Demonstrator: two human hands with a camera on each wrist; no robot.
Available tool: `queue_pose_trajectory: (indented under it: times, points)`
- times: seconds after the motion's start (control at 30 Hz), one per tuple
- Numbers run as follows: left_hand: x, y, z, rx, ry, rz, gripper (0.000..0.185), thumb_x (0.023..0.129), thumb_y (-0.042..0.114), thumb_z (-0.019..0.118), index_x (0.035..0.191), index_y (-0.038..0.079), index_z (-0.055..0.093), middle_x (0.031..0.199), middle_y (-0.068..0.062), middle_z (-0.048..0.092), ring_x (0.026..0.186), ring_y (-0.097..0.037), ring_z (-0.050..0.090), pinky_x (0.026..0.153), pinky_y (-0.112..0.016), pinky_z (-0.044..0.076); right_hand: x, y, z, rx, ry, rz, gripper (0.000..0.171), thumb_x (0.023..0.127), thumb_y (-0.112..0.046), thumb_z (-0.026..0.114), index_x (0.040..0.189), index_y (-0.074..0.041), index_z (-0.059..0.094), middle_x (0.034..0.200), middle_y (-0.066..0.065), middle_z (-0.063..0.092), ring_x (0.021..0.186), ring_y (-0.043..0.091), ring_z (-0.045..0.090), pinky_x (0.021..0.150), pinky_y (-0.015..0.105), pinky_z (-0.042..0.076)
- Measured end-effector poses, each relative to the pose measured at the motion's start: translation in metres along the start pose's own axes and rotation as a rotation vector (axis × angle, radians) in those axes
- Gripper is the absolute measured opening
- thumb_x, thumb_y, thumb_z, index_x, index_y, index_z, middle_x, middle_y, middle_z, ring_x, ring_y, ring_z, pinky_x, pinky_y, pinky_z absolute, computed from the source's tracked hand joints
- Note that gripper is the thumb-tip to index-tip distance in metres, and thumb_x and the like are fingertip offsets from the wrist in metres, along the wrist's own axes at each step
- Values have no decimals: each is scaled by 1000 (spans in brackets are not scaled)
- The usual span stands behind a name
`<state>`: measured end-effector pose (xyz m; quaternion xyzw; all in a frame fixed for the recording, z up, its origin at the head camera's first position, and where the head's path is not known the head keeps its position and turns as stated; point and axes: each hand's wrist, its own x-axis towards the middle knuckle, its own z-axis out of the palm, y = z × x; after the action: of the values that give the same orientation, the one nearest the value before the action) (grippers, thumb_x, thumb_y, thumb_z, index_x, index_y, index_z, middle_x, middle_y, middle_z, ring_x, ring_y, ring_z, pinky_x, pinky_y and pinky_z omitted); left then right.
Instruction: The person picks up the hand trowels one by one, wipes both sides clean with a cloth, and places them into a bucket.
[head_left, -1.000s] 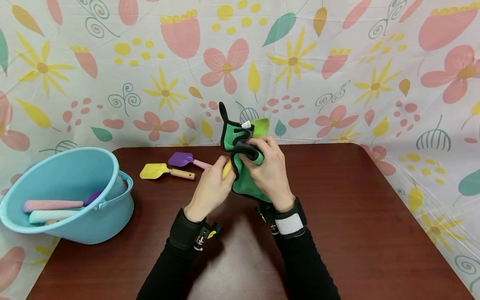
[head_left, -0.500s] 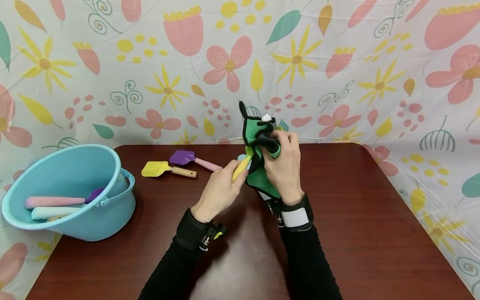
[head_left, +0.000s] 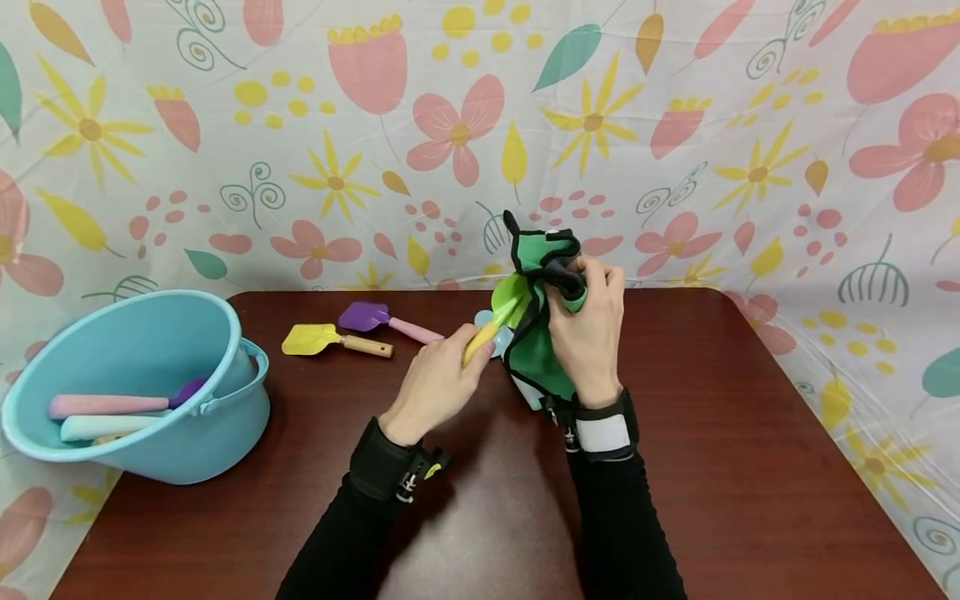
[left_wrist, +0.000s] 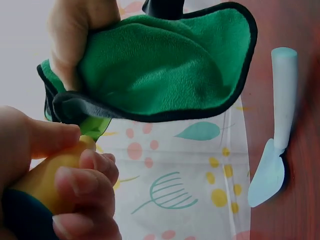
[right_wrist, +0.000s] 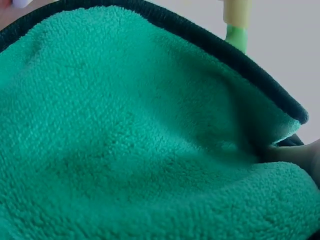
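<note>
Presently, your left hand (head_left: 433,383) has its fingers clamped round the handle of the green shovel (head_left: 508,298), held over the far middle of the table (head_left: 712,458). Your right hand (head_left: 588,337) pinches the green cloth (head_left: 542,354) just right of the blade, though cloth-to-blade contact cannot be confirmed. Farther left lie the yellow shovel (head_left: 311,339) and purple shovel (head_left: 364,317), beside the blue bucket (head_left: 195,446).

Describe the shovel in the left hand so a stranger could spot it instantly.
From the big blue bucket at far left, go right to the left hand. The yellow-handled shovel gripped there has its blade partly covered by the green cloth. That lime-green blade sets it apart: the yellow-bladed shovel has a wood-coloured handle, the purple-bladed one a pink handle.
</note>
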<state>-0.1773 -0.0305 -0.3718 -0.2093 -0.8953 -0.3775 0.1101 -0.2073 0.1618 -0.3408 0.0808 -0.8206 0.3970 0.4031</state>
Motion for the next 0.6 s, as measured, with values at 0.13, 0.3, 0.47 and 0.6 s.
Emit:
queue_pose_trajectory:
  times: [0.13,0.3,0.47,0.6]
  points:
    - [-1,-3,-3,38,-3,-36,21,102,34,51,109,16,59,61,2,45,50,-14,45,46,-31,35,0,4,-1,-12,-20,26,27,89,-11,73,109,-1,57,108,20,45,100,36,48,91,48,40]
    - [-2,-7,-7,-4,15,-68,20,103,32,51,110,16,59,62,1,45,49,-15,45,46,-31,35,-3,3,1,-26,-98,59,28,88,-11,73,110,-3,57,110,19,45,101,36,52,90,49,43]
    - [1,-10,-12,-84,48,-78,22,103,29,50,113,12,60,63,0,45,48,-15,42,47,-30,32,-6,-5,10,-20,-186,32,30,88,-10,74,113,-2,57,110,19,45,97,35,52,85,48,45]
    - [2,-10,-15,-106,78,-92,24,104,29,49,113,10,60,64,-1,45,49,-16,42,48,-31,32,-11,-13,18,-24,-248,4,30,88,-10,74,112,-3,59,111,17,47,99,33,53,85,47,46]
